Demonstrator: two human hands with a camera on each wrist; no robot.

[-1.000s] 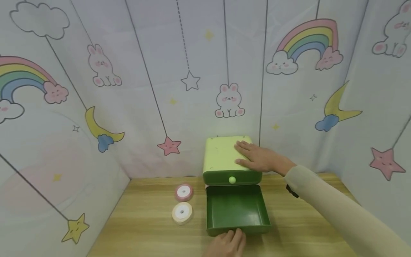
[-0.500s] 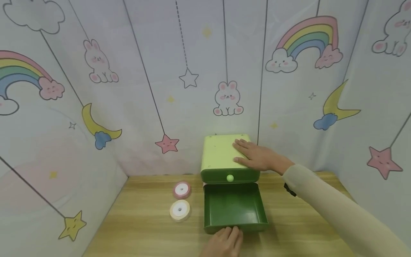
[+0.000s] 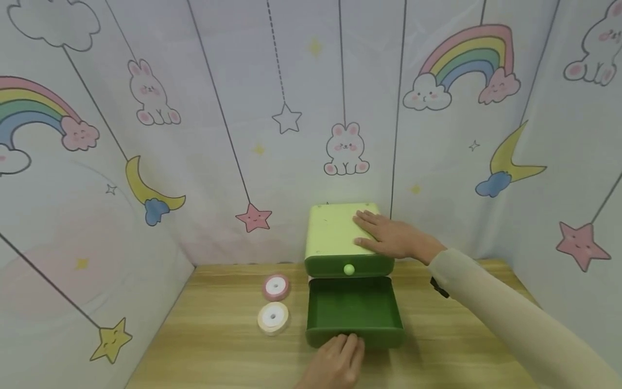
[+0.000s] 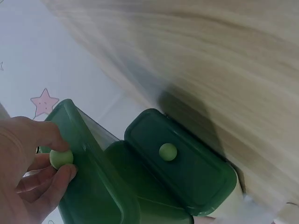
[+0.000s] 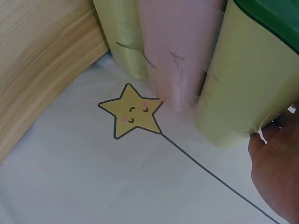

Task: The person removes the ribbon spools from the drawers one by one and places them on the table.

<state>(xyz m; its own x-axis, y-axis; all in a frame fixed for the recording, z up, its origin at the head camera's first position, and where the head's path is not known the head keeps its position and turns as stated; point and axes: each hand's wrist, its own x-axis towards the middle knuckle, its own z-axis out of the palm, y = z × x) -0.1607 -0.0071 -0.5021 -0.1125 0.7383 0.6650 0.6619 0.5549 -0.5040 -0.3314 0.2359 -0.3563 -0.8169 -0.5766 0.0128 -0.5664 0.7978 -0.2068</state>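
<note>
Left hand (image 3: 332, 361) pinched knob (image 4: 61, 159) of lower drawer (image 3: 384, 339), out toward worktop (image 3: 214, 324) near edge; right hand (image 3: 391, 237) lay flat on two-drawer cabinet (image 3: 332, 232), back edge. Likely drawer-sliding step; next move called for level travel.

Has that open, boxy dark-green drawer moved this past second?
Yes: in the head view, the drawer has shifted, front edge toward the boxy, pale-green cabinet; slid or tilted, unclear.

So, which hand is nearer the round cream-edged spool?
Left. The left hand pinches the round light-green knob of the dark-green drawer, in front and right of the spool. The right hand is farther, on top of the boxy yellow-green cabinet.
</note>
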